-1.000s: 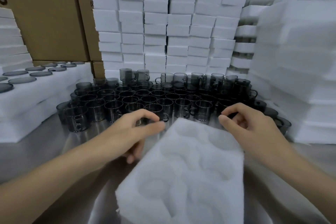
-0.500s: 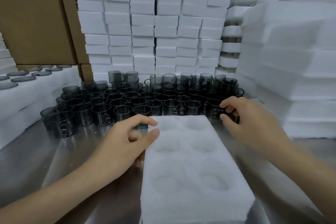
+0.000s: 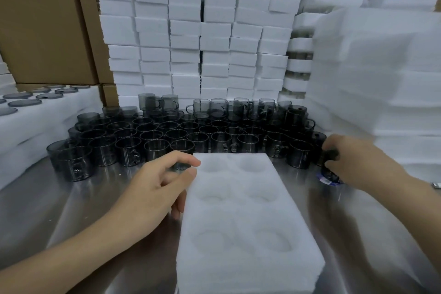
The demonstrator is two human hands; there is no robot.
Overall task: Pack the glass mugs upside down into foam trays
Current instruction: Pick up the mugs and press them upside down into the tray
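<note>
**Both hands at the mugs, 6 pockets waiting**

The foam tray [image 3: 248, 222] lies dead centre on the steel table [image 3: 71, 210]. Its long axis runs straight away from the person, with 6 round pockets in 2 columns of 3, every one bare. Just beyond its far edge stands the crowd of smoked-glass mugs [image 3: 191, 131], mouths up and packed close.

Out wide goes the right hand [image 3: 355, 162], fingers curled round the end mug [image 3: 331, 154] at the right flank of the crowd, and that looks like a firm hold. The left hand [image 3: 155, 186] sits at the tray's far left corner, index and thumb hooked narrowly about the front-row mug [image 3: 182, 148]. Dark glass shows between them, but the finger hides the contact, so I cannot tell whether they pinch it or merely bracket it.

The pockets lie inward of both hands and back toward the person. The left is far nearer, with the far-left pocket just beside its thumb, while the right must cross in from well off the corner. Each mug needs turning mouth-down on the way.

Neighbouring mugs crowd both picks, so a straight lift looks wise. Stacked foam [image 3: 381, 79] rises near the right wrist and a blue label [image 3: 328, 180] lies under that hand. Packed trays [image 3: 35, 114] and cardboard boxes [image 3: 47, 19] stand off to the left.
</note>
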